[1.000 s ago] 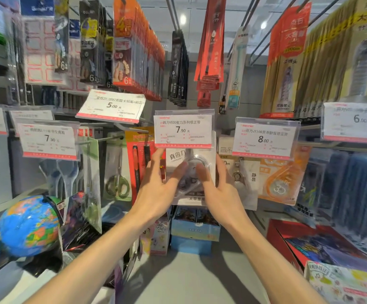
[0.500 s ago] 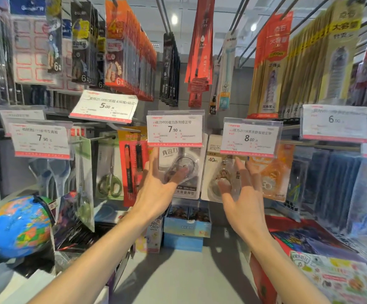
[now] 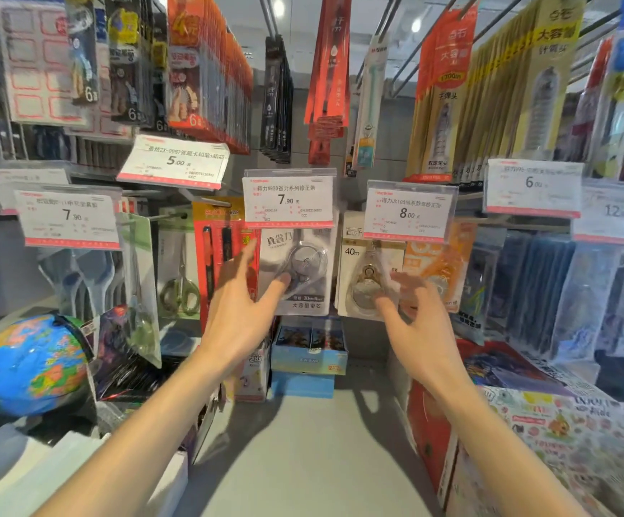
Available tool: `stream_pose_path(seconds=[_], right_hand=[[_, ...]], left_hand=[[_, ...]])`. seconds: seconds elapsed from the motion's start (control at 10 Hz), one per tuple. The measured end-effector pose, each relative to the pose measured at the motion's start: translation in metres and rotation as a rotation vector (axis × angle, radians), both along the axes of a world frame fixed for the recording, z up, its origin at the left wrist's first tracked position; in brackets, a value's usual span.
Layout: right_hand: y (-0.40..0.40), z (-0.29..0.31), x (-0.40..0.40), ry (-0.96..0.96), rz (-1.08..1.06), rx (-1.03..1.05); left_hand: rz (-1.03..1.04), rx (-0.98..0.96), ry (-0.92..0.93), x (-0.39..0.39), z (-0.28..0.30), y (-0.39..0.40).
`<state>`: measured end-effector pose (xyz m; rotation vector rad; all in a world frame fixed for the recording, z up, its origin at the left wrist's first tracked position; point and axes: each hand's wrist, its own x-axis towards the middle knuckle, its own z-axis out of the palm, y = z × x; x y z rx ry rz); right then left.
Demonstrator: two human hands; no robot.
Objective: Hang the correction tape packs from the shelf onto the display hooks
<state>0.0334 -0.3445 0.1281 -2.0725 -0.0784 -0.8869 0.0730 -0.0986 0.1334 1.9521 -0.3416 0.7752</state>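
A grey correction tape pack (image 3: pixel 299 270) hangs on a hook under the 7.90 price tag (image 3: pixel 288 199). My left hand (image 3: pixel 241 307) is spread open in front of its left side, thumb tip touching the blister. To its right a white 40 m correction tape pack (image 3: pixel 368 278) hangs under the 8.00 tag (image 3: pixel 409 214), with an orange pack (image 3: pixel 437 270) beside it. My right hand (image 3: pixel 418 326) hovers open just in front of the white pack, fingers apart and blurred, holding nothing.
Red pen packs (image 3: pixel 221 251) and scissors (image 3: pixel 180 289) hang at the left. A globe (image 3: pixel 30 363) sits lower left. Blue boxes (image 3: pixel 308 352) stand on the grey shelf (image 3: pixel 303 453) below the hooks. A red box (image 3: pixel 433 423) and sticker books (image 3: pixel 564 442) lie at right.
Both hands let go of the grey pack, which now hangs on its hook. My right hand moved right to the white 40 m pack; the left hand opened wider.
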Motion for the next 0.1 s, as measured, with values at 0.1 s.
stream_pose_path(seconds=[0.1], right_hand=[[-0.01,-0.0032,-0.0246,-0.03,0.027,0.098]], left_hand=[[0.096,-0.058,-0.04,-0.0197,-0.005,0.0071]])
